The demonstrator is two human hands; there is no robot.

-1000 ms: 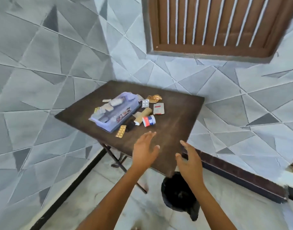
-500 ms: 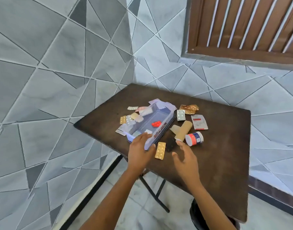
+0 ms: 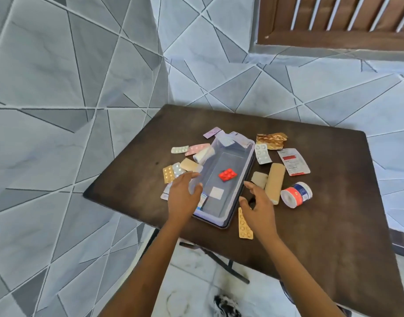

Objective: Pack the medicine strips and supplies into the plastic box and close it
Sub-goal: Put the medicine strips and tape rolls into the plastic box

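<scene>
An open, translucent lavender plastic box (image 3: 220, 221) lies on the dark wooden table (image 3: 322, 225). Inside it are a red pill strip (image 3: 227, 174) and a small white square (image 3: 217, 192). My left hand (image 3: 182, 199) lies over the box's left wall with fingers spread, holding nothing. My right hand (image 3: 258, 208) hovers open beside the right wall, just above an orange strip (image 3: 245, 226). To the right lie a tan bandage roll (image 3: 275, 179), a red-white-blue tub (image 3: 296, 194), a white sachet (image 3: 293, 161) and a white blister strip (image 3: 262, 153).
Left of the box are an orange strip (image 3: 168, 174), a tan pad (image 3: 189, 164), a white roll (image 3: 203, 154), a pink strip (image 3: 197, 148) and a purple strip (image 3: 212, 132). Crumpled gold foil (image 3: 271, 140) sits behind. Tiled walls stand close on the left and behind.
The view has closed in on the table. My left hand went from the box's near corner up along its left wall. My right hand reached forward to the right wall.
</scene>
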